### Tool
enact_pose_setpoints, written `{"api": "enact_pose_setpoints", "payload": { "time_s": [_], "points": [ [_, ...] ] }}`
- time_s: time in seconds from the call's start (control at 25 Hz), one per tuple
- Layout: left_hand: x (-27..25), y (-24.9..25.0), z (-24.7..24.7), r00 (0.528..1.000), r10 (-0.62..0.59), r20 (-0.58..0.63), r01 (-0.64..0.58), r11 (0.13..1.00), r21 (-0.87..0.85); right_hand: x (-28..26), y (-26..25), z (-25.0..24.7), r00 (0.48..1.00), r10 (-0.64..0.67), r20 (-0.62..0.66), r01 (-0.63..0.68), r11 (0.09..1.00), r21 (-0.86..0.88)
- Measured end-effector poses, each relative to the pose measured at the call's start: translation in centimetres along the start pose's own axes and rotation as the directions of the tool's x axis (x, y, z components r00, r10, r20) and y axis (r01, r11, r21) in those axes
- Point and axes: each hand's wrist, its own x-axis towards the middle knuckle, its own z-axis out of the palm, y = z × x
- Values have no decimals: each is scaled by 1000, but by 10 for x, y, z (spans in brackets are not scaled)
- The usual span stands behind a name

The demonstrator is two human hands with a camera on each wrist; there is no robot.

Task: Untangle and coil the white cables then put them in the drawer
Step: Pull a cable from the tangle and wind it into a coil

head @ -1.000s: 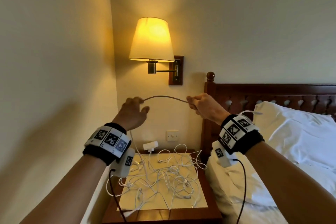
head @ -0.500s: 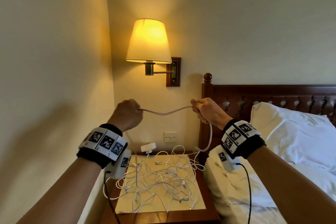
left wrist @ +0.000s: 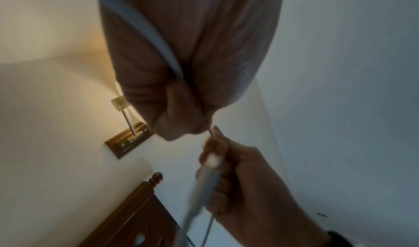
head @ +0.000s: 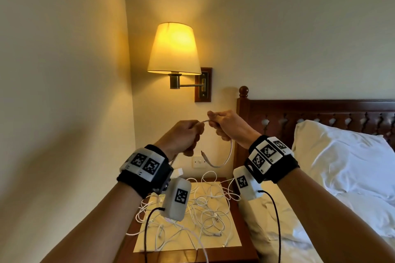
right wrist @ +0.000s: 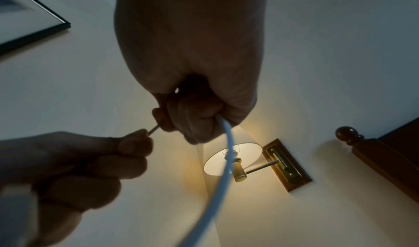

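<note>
Both hands are raised in front of the wall, close together, each gripping the same white cable (head: 228, 157). My left hand (head: 184, 134) pinches it with curled fingers; my right hand (head: 224, 123) grips it in a fist a finger's width away. A short stretch of cable (right wrist: 154, 130) runs between them. From the right fist a loop of cable (right wrist: 223, 172) hangs down and ends in a free plug (head: 204, 155). A tangle of white cables (head: 205, 209) lies on the nightstand (head: 245, 250) below. The drawer is out of sight.
A lit wall lamp (head: 174, 49) hangs just above the hands. A wooden headboard (head: 320, 113) and a bed with white pillows (head: 346, 166) stand to the right. A wall socket (head: 199, 162) and a white charger (head: 177, 172) sit behind the nightstand.
The hands have come together, from far apart to almost touching. The cable's slack now hangs as a loop under the right hand.
</note>
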Motion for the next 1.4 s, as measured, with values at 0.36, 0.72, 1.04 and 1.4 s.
{"api": "enact_pose_setpoints", "payload": {
  "time_s": [0.36, 0.72, 1.04, 1.4],
  "points": [
    [24, -34, -45, 915, 5, -403, 59, 988, 145, -12, 14, -7, 988, 135, 76, -151, 946, 285],
    [33, -58, -55, 899, 74, -431, 15, 980, 200, -20, 5, -11, 969, 151, 195, -231, 833, 503],
    [-2, -85, -36, 989, -113, 90, 87, 964, 252, -12, 16, -31, 995, 96, -43, -30, 651, 758],
    [-7, 9, -14, 907, 400, 127, -420, 878, 230, -20, 11, -2, 999, -47, -20, 50, 948, 313]
  ]
}}
